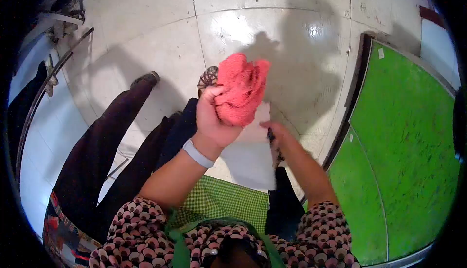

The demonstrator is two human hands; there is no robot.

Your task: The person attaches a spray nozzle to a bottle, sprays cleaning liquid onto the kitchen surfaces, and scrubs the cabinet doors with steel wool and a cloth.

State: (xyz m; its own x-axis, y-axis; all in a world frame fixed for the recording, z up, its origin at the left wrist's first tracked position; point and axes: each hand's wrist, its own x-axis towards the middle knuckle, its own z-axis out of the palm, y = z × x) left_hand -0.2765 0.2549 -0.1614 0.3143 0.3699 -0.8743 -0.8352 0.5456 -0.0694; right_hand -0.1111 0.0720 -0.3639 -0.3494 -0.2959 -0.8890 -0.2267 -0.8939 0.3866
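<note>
My left hand [215, 115] is closed around a bunched coral-red cloth [239, 93], held up in front of me above the floor. The cloth looks thick and fuzzy, and its folds hide most of my fingers. Just right of it, my right hand [278, 135] is closed at the edge of a broad, flat white sheet [253, 163]. This sheet hangs below the cloth, partly behind my left hand, and its kind is unclear. A small dark patch [270, 134] shows by my right fingers; I cannot tell what it is.
A green-topped table [399, 156] with a dark edge stands close on my right. Another person's dark-trousered leg [92, 141] is at my left. Pale floor tiles [146, 29] lie below. A curved dark metal rail [36, 98] runs along the far left.
</note>
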